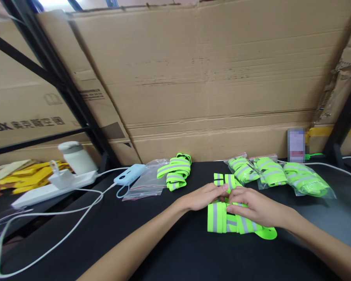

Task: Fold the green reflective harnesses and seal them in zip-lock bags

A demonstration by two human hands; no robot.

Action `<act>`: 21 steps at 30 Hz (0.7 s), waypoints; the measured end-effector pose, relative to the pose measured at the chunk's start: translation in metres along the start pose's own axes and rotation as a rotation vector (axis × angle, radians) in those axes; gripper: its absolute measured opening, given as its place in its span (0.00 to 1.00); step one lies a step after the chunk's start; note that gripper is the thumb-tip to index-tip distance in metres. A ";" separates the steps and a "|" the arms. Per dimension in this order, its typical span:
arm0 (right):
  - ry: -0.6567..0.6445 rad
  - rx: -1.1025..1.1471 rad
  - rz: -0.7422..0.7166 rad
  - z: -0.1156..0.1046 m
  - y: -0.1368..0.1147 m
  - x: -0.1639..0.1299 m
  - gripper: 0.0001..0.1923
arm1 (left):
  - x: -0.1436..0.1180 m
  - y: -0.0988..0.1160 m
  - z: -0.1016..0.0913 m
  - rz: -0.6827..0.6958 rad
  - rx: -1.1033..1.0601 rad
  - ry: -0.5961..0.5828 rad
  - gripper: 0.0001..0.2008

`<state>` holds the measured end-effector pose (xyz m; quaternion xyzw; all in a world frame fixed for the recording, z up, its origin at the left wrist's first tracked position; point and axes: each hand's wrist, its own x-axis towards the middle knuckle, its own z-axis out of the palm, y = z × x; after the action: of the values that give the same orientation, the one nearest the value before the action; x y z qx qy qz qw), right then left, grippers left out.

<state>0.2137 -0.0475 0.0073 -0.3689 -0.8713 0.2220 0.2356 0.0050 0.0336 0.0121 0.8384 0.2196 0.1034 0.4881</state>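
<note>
A neon-green reflective strap (216, 218) with grey stripes lies folded on the black table, part of it stretching up behind my fingers. My left hand (206, 196) is closed on its upper part, the fingertips partly hidden. From the right, my right hand (251, 207) grips the same strap, thumb in front and fingers curled over it. The two hands meet at the middle of the strap. Left of them sits another bundled green strap (178, 171), at the edge of some clear zip bags (148, 181).
Bagged green straps (270, 171) line the back right, near a propped phone (296, 145). To the left are a light-blue power bank (130, 174), a white power strip (54, 190), looping white cable (58, 213) and a white bottle (77, 158). Cardboard (207, 78) walls the back.
</note>
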 end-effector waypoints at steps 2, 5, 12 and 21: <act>0.060 0.001 -0.002 0.002 0.002 0.000 0.18 | -0.001 0.001 0.001 0.031 0.007 -0.014 0.35; 0.199 -0.072 -0.016 0.006 0.007 -0.001 0.17 | -0.001 -0.003 0.002 0.017 0.016 0.018 0.32; 0.383 -0.106 -0.145 0.012 0.026 0.002 0.21 | 0.002 -0.010 -0.007 0.026 -0.058 0.089 0.33; 0.104 -0.048 0.020 -0.015 0.014 -0.005 0.33 | -0.009 -0.010 -0.005 0.035 0.030 0.080 0.16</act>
<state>0.2329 -0.0389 0.0099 -0.3942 -0.8592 0.1840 0.2694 -0.0072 0.0377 0.0066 0.8446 0.2258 0.1418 0.4642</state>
